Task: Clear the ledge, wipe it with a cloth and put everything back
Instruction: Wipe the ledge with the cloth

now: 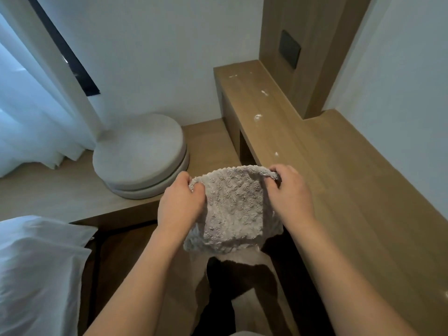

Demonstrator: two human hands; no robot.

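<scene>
Grey terry cloth (232, 209) hangs stretched between a person's two hands just off the near edge of the wooden ledge (315, 166), its upper hem pulled taut and the rest drooping toward the floor. The left hand (180, 204) pinches the hem's left corner with curled fingers (194, 187); the right hand (289, 192) grips the opposite corner the same way. Along the ledge, white specks (258, 116) dot the bare wood from the far end toward the near edge, and nothing else stands on it, so the clearing step looks done and the wiping is about to start. A round grey cushion (138, 151) sits on the lower bench (48, 190) to the left. Next, the cloth likely needs bunching or folding into one hand, then pressing flat along the ledge through the specks.
</scene>
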